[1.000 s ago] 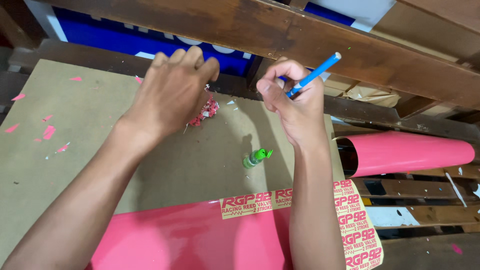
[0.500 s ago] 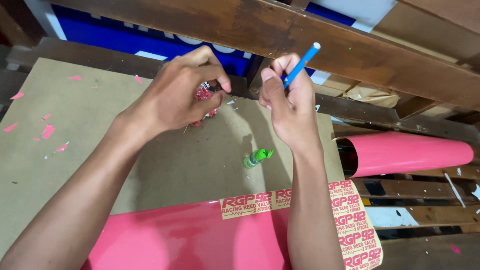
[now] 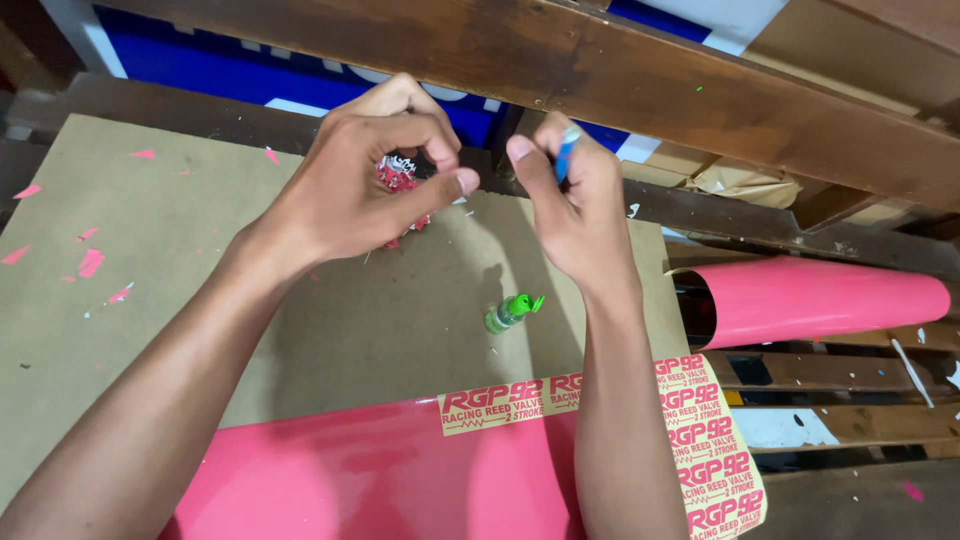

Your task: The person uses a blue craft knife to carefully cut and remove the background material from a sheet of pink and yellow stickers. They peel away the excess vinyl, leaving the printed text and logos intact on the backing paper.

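Observation:
My left hand (image 3: 370,180) is raised above a brown board (image 3: 150,300), its fingers curled around a small crumpled wad of red and white scrap (image 3: 396,178). My right hand (image 3: 570,200) is close beside it, closed around a thin blue pen-shaped tool (image 3: 566,152) that points up and away. The thumbs of both hands nearly meet. Below them, a small green bottle (image 3: 511,311) lies on its side on the board.
A glossy pink sheet (image 3: 380,470) with a strip of yellow printed stickers (image 3: 700,440) covers the near board edge. A pink roll (image 3: 820,298) lies at right on wooden slats. A dark wooden beam (image 3: 620,70) crosses the top. Pink scraps (image 3: 90,262) dot the left.
My left hand lifted off the board, taking the red and white scrap up with it. My right hand moved closer to it and tipped the blue tool upright.

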